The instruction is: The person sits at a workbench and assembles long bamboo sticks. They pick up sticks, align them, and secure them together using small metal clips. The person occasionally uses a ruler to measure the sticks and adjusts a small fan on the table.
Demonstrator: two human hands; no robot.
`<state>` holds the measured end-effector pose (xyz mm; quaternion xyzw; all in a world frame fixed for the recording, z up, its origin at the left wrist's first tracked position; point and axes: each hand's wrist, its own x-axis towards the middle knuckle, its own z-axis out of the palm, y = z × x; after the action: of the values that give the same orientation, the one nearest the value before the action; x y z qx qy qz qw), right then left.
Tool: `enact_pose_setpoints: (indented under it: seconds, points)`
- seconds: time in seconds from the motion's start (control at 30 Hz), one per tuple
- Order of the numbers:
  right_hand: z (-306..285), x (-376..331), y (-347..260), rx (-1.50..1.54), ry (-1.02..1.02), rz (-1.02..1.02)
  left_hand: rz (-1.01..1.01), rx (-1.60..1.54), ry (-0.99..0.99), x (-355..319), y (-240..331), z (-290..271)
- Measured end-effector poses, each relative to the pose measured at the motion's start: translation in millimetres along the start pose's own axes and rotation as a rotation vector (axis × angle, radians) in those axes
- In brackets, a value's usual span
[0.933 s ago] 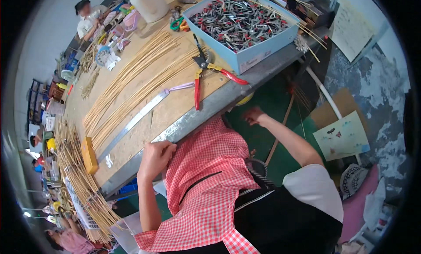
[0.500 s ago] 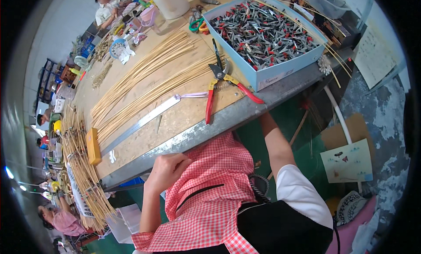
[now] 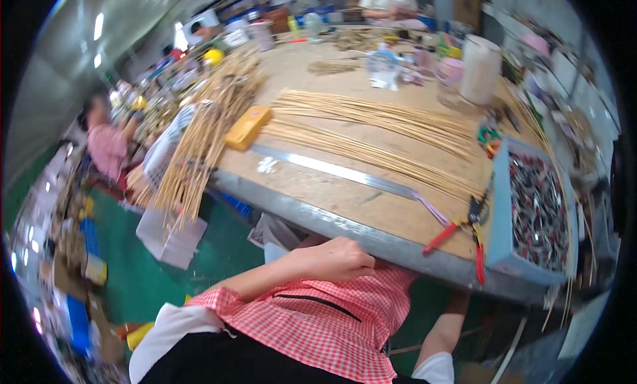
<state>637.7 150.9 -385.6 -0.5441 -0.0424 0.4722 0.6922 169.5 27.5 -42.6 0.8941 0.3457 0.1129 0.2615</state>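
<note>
My left hand [image 3: 342, 258] is curled into a loose fist above the red-checked apron [image 3: 318, 304], just in front of the table's metal edge. Nothing shows sticking out of its fingers. My right forearm [image 3: 446, 331] runs under the table edge at the right, and that hand is hidden below. Nearest on the tabletop lie red-handled pruning shears [image 3: 458, 233], jaws toward the blue box. A steel ruler [image 3: 338, 173] with a purple cord lies to their left. Behind it, two bundles of thin bamboo sticks [image 3: 378, 152] are spread lengthwise.
A pale blue box [image 3: 499, 235] full of small grey and red clips stands at the right corner. A yellow block [image 3: 248, 127] sits by a heap of bundled sticks [image 3: 199, 145] overhanging the left edge. A white bucket [image 3: 480, 69] stands behind; other people sit around the table.
My view has swung left and up, showing more of the room, so the box and shears appear farther right. My left hand stays closed near the apron; the right arm stays under the table.
</note>
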Motion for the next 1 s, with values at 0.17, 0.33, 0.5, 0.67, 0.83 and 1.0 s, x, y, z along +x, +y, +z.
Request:
enact_pose_setpoints:
  seconds: [0.17,0.33,0.5,0.67,0.83,1.0]
  points:
    - [-20.7,-1.0,-0.7,0.019,-0.007,-0.003,-0.052,0.041,0.091,-12.2,4.7,-2.2]
    - [-111.5,-17.1,58.9,0.114,0.077,-0.056,-0.18,-0.013,0.048,-5.7,0.2,1.6]
    - [-166.2,-76.9,53.4,-0.222,0.449,-0.055,-0.308,-0.077,0.05,-8.0,4.9,19.3]
    - [-227.3,-157.0,29.6,-0.214,0.435,-0.036,-0.275,-0.085,0.002,6.5,12.5,28.7]
    - [-235.2,-219.3,48.2,-0.43,0.694,0.014,-0.228,-0.078,-0.033,17.2,23.5,45.6]
    - [-197.9,-253.9,49.2,-0.472,0.445,-0.094,-0.169,-0.14,-0.081,24.4,35.4,61.8]
